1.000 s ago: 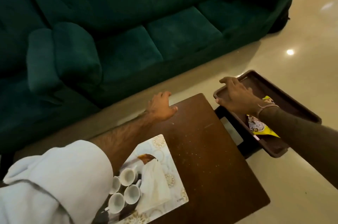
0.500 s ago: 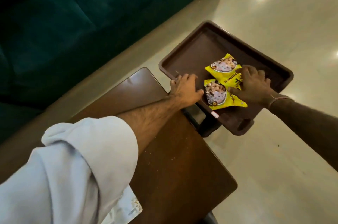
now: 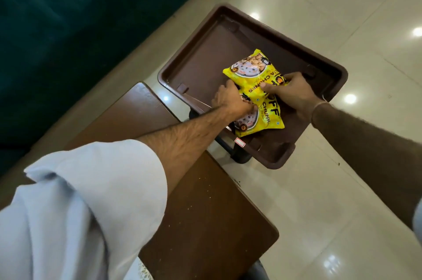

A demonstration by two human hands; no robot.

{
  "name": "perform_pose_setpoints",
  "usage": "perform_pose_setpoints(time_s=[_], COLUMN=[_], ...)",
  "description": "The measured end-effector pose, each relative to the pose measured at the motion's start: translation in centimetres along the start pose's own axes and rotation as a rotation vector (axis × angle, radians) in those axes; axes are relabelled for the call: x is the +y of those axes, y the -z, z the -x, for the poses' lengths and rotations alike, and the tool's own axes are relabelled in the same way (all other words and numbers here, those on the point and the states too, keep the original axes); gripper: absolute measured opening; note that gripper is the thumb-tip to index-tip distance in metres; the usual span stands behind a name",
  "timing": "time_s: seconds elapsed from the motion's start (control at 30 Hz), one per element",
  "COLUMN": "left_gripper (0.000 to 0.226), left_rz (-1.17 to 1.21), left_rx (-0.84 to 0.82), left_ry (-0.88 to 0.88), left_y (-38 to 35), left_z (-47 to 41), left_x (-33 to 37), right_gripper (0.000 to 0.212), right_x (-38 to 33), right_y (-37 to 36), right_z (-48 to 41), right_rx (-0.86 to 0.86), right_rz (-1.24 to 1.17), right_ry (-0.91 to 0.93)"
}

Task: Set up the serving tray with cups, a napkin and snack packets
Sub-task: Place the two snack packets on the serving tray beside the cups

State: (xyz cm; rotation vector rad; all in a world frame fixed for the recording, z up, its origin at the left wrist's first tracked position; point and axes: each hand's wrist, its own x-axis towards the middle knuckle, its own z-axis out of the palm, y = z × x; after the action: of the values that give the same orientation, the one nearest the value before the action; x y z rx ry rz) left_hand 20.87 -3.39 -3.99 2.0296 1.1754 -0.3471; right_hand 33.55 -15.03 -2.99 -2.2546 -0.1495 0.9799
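A dark brown serving tray stands on a low black stand beyond the far corner of the wooden table. Two yellow snack packets lie inside it, the upper packet overlapping the lower packet. My left hand grips the left edge of the packets where they overlap. My right hand pinches the right end of the upper packet, thumb on top. Cups and napkin are out of view.
The dark wooden table fills the lower middle, with a patterned placemat corner at the bottom edge. A green sofa spans the upper left. Glossy cream floor tiles surround the tray stand.
The view has swung from the table to the tray. My left hand went from the tray's rim onto the packets. My right hand closed on the upper packet, which now overlaps the lower one.
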Motion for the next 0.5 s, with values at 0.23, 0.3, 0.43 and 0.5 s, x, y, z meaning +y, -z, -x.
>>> perform_pose_setpoints(time_s=[0.23, 0.3, 0.43, 0.5], left_gripper=[0.083, 0.083, 0.083, 0.094], left_rz=[0.116, 0.104, 0.209, 0.220], left_rx=[0.045, 0.141, 0.424, 0.260], left_ry=[0.119, 0.134, -0.178, -0.424], left_y=[0.2, 0.6, 2.6, 4.1], left_z=[-0.1, 0.1, 0.4, 0.0], left_x=[-0.8, -0.9, 0.2, 1.7], right_gripper=[0.040, 0.045, 0.058, 0.062], right_x=[-0.7, -0.7, -1.7, -2.8], right_y=[0.6, 1.4, 3.9, 5.3], right_z=[-0.5, -0.6, -0.4, -0.3], right_rx=[-0.075, -0.075, -0.141, -0.282], right_rz=[-0.562, -0.663, -0.476, -0.285], right_ry=[-0.070, -0.043, 0.236, 0.387])
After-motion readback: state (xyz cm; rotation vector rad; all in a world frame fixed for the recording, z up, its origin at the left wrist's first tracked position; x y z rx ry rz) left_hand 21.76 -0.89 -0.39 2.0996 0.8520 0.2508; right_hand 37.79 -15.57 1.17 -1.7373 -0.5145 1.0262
